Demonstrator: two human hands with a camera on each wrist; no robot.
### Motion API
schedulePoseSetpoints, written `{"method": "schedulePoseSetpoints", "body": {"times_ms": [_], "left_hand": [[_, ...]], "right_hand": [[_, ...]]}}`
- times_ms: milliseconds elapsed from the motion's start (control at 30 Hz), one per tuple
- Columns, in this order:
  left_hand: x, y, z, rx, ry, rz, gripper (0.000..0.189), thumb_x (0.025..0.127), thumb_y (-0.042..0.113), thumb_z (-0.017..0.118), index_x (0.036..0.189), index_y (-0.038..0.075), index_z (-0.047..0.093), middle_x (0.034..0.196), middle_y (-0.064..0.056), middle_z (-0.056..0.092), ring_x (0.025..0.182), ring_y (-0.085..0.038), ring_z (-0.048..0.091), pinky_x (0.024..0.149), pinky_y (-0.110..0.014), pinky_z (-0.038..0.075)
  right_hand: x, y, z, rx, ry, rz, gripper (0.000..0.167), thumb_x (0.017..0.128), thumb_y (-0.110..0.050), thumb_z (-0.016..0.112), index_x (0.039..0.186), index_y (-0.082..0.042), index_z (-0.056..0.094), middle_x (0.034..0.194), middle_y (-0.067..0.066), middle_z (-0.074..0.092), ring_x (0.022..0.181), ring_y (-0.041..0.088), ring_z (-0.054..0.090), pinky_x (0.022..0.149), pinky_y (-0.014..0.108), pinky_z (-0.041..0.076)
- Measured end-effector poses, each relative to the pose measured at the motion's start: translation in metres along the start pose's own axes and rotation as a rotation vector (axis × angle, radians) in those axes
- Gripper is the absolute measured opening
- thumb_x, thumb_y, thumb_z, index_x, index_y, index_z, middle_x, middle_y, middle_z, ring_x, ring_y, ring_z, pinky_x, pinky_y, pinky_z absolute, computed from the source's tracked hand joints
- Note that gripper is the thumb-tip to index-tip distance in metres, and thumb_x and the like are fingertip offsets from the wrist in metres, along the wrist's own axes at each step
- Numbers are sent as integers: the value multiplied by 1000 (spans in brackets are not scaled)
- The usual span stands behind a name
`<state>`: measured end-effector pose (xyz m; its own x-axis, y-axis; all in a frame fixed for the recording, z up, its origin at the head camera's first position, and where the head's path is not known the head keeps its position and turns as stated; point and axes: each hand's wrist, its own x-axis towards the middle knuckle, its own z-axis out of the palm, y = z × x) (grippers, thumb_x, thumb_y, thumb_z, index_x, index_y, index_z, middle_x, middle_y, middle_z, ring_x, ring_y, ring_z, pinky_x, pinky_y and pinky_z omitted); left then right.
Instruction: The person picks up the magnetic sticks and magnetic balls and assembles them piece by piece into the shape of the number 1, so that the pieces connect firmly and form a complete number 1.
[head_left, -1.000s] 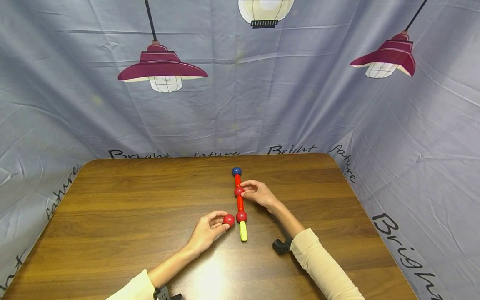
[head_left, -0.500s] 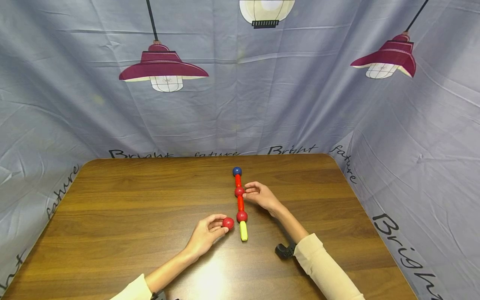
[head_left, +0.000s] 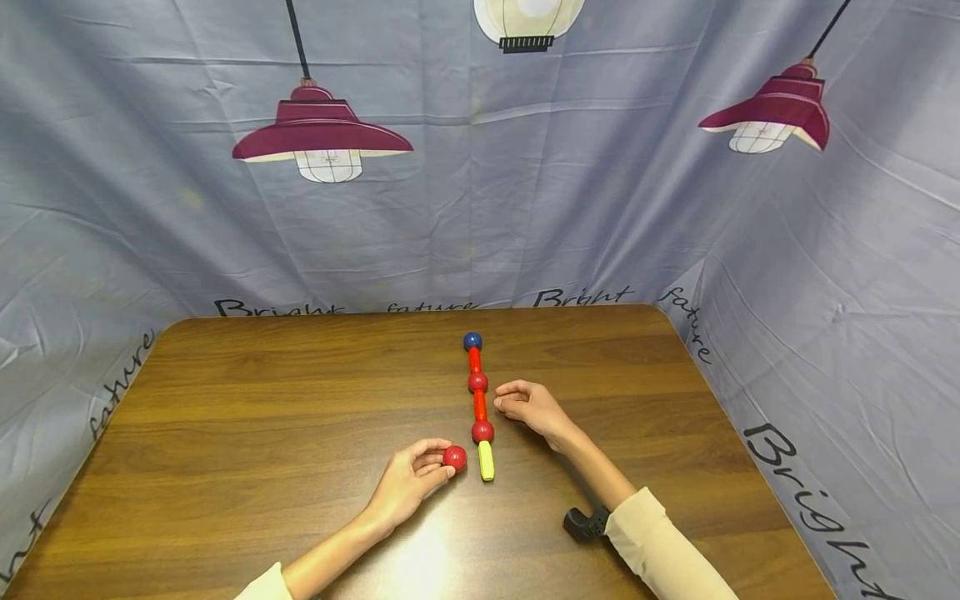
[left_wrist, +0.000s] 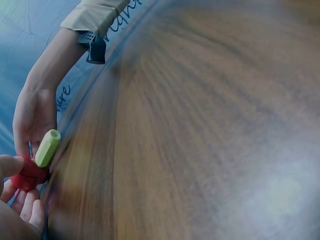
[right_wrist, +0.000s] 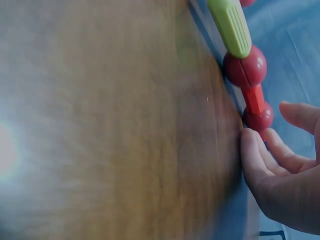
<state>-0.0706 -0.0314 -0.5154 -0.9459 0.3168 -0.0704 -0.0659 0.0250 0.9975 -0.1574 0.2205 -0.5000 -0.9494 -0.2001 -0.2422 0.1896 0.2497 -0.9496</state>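
A chain of toy balls and rods lies on the wooden table (head_left: 300, 400). From the far end it runs blue ball (head_left: 472, 341), red rod (head_left: 475, 360), red ball (head_left: 477, 382), second red rod (head_left: 480, 406), another red ball (head_left: 483, 431) and a yellow-green rod (head_left: 486, 461). To the left of that rod, my left hand (head_left: 408, 483) pinches a loose red ball (head_left: 454, 457) between thumb and fingers. My right hand (head_left: 532, 410) is just right of the chain, fingers loosely bent and holding nothing. In the right wrist view its thumb stands apart from the fingers.
A grey-blue curtain (head_left: 420, 233) printed with lamps and lettering hangs behind the table and along its sides. A black wrist camera (head_left: 585, 525) sits below the right forearm. Glare lies on the near part of the tabletop.
My right hand has let go of the middle red ball and drawn back to the right and nearer. The left hand has shifted slightly nearer with its red ball.
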Motion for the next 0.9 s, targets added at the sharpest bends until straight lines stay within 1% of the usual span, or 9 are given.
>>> {"method": "schedulePoseSetpoints", "body": {"times_ms": [167,267,467,600,733,900], "left_hand": [[-2,-2,1,16,-7,-7,39,89,6,74,124,-7,61,116,-17,67,109,-29,64,91,-23,52],[-2,-2,1,36,-13,-8,38,89,7,75,122,-5,62,116,-16,67,109,-28,63,93,-23,51],[-5,-2,2,57,-28,18,37,89,7,75,121,-6,62,118,-16,65,112,-30,62,99,-32,49],[-6,-3,3,65,-39,27,36,88,7,75,120,-6,62,118,-16,66,111,-29,62,99,-31,49],[-8,-4,5,65,-44,36,36,88,5,75,119,-6,62,117,-17,65,111,-30,62,99,-31,49],[-10,-4,6,68,-54,44,36,88,5,75,119,-7,62,117,-17,65,110,-30,62,99,-32,50]], "right_hand": [[-15,0,2,4,-21,16,32,95,-8,65,119,11,60,108,17,67,99,24,65,89,38,56],[-23,1,2,-11,-28,23,32,94,-9,66,119,11,60,106,17,68,97,24,66,87,37,57],[-38,2,6,-13,-57,51,34,92,-9,68,116,12,59,96,13,69,87,19,65,80,35,59],[-46,1,10,6,-83,85,32,91,-9,69,113,12,61,91,13,71,79,18,65,74,33,60],[-52,0,13,4,-97,108,27,91,-10,70,108,10,64,89,12,72,77,17,66,73,32,60],[-55,3,17,-14,-100,103,24,91,-11,71,103,9,66,88,13,72,75,16,66,72,32,60]]}}
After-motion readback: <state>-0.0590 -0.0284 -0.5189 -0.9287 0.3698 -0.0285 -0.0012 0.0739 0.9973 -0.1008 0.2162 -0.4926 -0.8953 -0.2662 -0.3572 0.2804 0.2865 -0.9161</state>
